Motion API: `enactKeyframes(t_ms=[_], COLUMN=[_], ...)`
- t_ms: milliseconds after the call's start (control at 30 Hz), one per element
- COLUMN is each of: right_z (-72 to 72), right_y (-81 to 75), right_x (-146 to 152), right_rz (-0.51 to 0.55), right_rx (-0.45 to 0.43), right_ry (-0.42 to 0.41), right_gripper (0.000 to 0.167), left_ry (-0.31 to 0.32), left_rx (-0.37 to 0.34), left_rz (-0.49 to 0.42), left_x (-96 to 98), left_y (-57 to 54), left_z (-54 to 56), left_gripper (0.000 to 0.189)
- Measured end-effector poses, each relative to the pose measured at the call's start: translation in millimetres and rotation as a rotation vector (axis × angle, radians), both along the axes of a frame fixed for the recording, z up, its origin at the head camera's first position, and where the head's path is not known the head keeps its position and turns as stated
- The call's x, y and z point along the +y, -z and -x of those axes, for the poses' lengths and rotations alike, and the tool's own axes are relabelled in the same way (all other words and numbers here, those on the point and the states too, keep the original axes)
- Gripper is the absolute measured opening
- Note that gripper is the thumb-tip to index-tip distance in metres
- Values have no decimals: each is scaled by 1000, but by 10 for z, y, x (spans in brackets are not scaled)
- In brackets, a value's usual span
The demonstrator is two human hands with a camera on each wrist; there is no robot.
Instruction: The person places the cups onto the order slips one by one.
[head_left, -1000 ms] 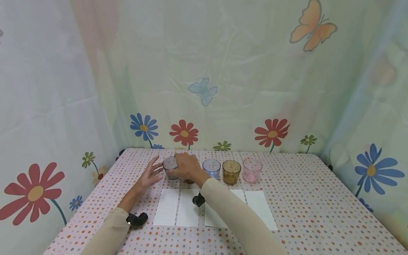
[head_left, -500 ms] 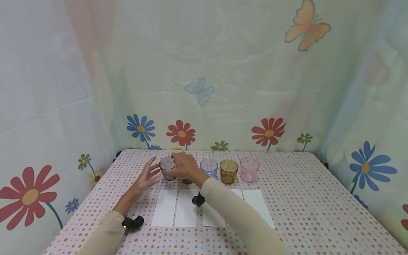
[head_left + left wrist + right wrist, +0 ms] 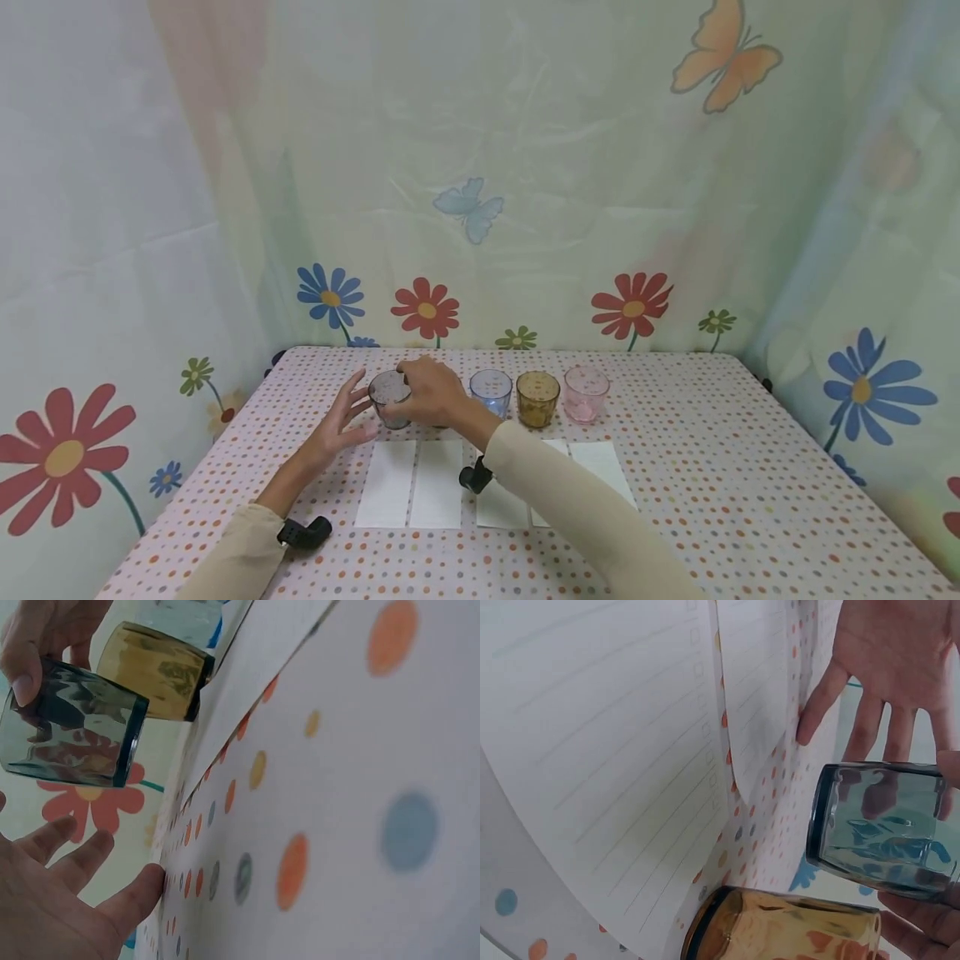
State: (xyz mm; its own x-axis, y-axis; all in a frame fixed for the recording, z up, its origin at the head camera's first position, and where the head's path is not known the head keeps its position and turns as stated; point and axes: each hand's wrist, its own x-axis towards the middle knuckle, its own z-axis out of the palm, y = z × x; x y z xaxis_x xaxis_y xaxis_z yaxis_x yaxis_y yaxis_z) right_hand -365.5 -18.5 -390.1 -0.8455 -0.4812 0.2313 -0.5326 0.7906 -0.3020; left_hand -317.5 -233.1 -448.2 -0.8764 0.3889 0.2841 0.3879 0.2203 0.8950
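Note:
A grey-blue glass [image 3: 390, 402] is at the left end of a row of coloured glasses. My right hand [image 3: 437, 395] grips it near its rim from the right and above. Seen from the left wrist, this glass seems to hang slightly above the table. My left hand [image 3: 339, 429] stands to its left with fingers spread, apart from the glass in the left wrist view. An amber glass [image 3: 154, 671] stands close to the right of the held one, mostly hidden behind my right hand in the head view.
Farther right stand a blue glass [image 3: 491, 393], a second amber glass [image 3: 537, 400] and a pink glass [image 3: 586, 394]. Several white lined paper strips [image 3: 386, 485] lie in front of the row on the dotted tablecloth [image 3: 720, 500]. A printed curtain [image 3: 555, 167] hangs behind.
The grey-blue glass, with my right hand on it, has shifted a little to the left, away from the amber glass. My left hand stays beside it, fingers still spread.

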Motion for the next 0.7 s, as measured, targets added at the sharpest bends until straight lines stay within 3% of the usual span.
enactKeyframes(t_ms=[333,700], right_z=[-188,-340], right_y=[-40,56], right_x=[15,60], right_rz=[-5,64], right_rx=[13,-21], right_ry=[-77,-164], right_gripper=[76,73], left_ry=[-7,16], left_rx=[45,53], left_rz=[34,27], left_x=[-23,-70], left_y=[-25,-38], left_z=[-120,-220], left_gripper=[96,98])
